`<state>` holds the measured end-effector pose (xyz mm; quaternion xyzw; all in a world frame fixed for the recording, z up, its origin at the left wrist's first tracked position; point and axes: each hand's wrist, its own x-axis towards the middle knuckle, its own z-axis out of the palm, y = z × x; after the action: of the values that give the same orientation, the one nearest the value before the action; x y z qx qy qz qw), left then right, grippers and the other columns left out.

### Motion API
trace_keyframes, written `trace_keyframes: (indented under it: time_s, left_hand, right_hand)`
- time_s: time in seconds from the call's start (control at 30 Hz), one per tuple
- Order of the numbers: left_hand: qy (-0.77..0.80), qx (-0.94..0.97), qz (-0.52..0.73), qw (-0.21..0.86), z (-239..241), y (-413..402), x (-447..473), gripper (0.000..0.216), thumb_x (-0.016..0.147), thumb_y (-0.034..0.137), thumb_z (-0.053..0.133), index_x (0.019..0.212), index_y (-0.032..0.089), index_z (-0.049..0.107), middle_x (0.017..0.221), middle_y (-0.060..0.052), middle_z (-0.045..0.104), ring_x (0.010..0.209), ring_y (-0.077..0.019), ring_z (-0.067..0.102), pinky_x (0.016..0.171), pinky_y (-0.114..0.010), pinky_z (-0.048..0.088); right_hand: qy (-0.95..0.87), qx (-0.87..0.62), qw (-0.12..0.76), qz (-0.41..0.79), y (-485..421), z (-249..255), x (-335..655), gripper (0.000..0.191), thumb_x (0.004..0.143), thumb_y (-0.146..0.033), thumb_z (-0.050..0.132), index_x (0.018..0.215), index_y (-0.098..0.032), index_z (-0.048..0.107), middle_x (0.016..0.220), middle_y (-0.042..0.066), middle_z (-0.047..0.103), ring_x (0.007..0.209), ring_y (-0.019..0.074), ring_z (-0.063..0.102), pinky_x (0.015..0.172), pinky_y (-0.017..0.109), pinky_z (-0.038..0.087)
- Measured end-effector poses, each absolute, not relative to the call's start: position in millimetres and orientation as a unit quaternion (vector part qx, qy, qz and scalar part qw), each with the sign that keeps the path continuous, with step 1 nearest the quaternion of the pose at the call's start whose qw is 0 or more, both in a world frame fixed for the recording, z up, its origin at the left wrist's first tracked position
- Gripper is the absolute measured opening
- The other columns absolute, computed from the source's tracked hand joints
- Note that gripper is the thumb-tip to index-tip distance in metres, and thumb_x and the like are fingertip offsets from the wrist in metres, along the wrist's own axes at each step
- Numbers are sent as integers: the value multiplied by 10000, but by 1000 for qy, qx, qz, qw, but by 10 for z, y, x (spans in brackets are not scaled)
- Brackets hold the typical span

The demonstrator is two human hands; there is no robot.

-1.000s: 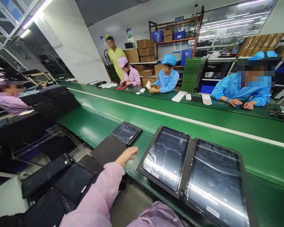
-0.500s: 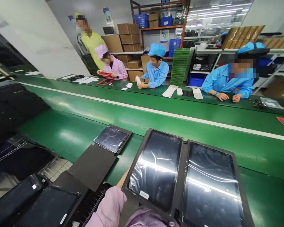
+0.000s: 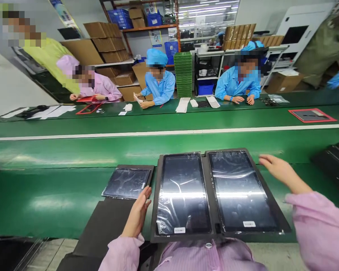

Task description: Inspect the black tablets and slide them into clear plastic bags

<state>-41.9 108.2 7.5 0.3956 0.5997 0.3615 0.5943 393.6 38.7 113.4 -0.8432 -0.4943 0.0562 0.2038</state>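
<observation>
While people sat along its far side, the table (image 3: pixel 45 205): long and green, it crossed the whole view, with a white stripe (image 3: pixel 169 133) running along it.
Rack (image 3: pixel 151 28): orange-framed, it stood behind the workers and carried blue crates and cardboard.
Co-workers: one in yellow (image 3: pixel 49 62) stood at the far left; one in pink (image 3: pixel 107 90) sat handling a red frame, and two in blue sat farther right.
Green stack (image 3: pixel 182 75): it rose behind the far edge, between the two people in blue.
Dark boards: two lay side by side on the near part of the table, the left board (image 3: pixel 154 226) just beside the right board (image 3: pixel 280 220).
Large panels: one glossy, film-covered panel lay on each board, the left panel (image 3: pixel 183 194) and the right panel (image 3: pixel 240 192) both reflecting a bright band of light.
Small panel (image 3: pixel 126 183): it lay to the left of the boards, above a black sheet (image 3: pixel 104 222).
Hands: well apart, with both large panels between them. The left hand (image 3: pixel 139 210) was beside the left board, fingers extended; contact could not be told. The right hand (image 3: pixel 279 169) hovered beyond the right board's outer edge, grasping nothing.
Stickers: small and white, one near each large panel's lower edge.
</observation>
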Motion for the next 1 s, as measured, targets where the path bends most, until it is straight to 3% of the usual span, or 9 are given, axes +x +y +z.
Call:
trace_keyframes:
  time_s: [0.13,0.3,0.4,0.53,0.6,0.73,0.8,0.87,1.0]
  left_hand:
    - [493,462,406,615,319,1182,-250,779,609,441,654,1328,228,443,1449,-70,403,1367,-277,277,1078,-345,314]
    - [497,523,339,603,340,1180,-61,911,598,379,681,1413,237,302,1508,-43,292,1366,-298,270,1105,-346,271]
    - [492,535,327,603,304,1156,-88,861,677,416,662,1424,252,268,1523,-35,253,1390,-264,210,1123,-351,226]
    - [502,529,341,593,230,1120,-146,797,721,481,629,1413,274,293,1513,-34,280,1392,-261,200,1126,-378,217]
    - [510,531,359,573,175,1104,-156,770,749,490,600,1419,311,265,1513,-20,283,1392,-253,198,1121,-382,231]
    - [498,556,409,525,123,1060,-190,759,786,397,602,1416,422,179,1541,30,189,1393,-241,193,1112,-441,244]
    - [472,592,410,508,148,1026,-236,480,800,325,600,1253,429,483,1536,85,189,1398,-247,176,1124,-453,220]
    - [427,639,403,498,189,990,-295,151,822,275,569,850,345,699,1495,129,287,1401,-249,176,1141,-445,195]
    - [387,678,384,493,252,1013,-348,273,828,248,544,569,247,631,1427,95,410,1361,-256,299,1131,-441,242]
  right_hand:
    - [-616,-771,115,115,817,1474,3308,277,860,-235,469,1020,-194,691,1045,16,707,1006,200,637,904,296,468]
    - [-719,-686,80,81,1372,1324,2637,368,884,-218,405,1136,-68,628,1170,94,649,1117,245,575,931,315,441]
    - [-726,-679,79,77,1538,1158,2594,215,836,-187,540,972,-187,707,1083,76,691,1000,254,637,843,343,515]
    - [-755,-650,81,37,1515,1134,2524,254,866,-126,453,803,-168,695,1062,164,677,1011,310,592,867,466,459]
    - [-787,-613,67,32,1339,1159,2367,248,830,-71,453,737,-147,670,928,170,700,927,298,609,870,478,434]
    - [-912,-363,83,172,692,1244,2053,204,726,-129,593,540,-197,546,552,11,647,565,157,600,639,281,506]
    - [-908,-230,201,287,394,1321,2089,197,879,-237,475,712,-190,569,741,25,707,707,110,640,711,191,508]
    - [-854,-248,302,343,221,1372,2275,225,943,-275,369,846,-186,552,808,32,717,770,82,656,733,155,511]
    - [-811,-474,300,163,111,1226,2653,207,917,-146,385,996,-176,574,921,56,722,980,167,644,896,338,508]
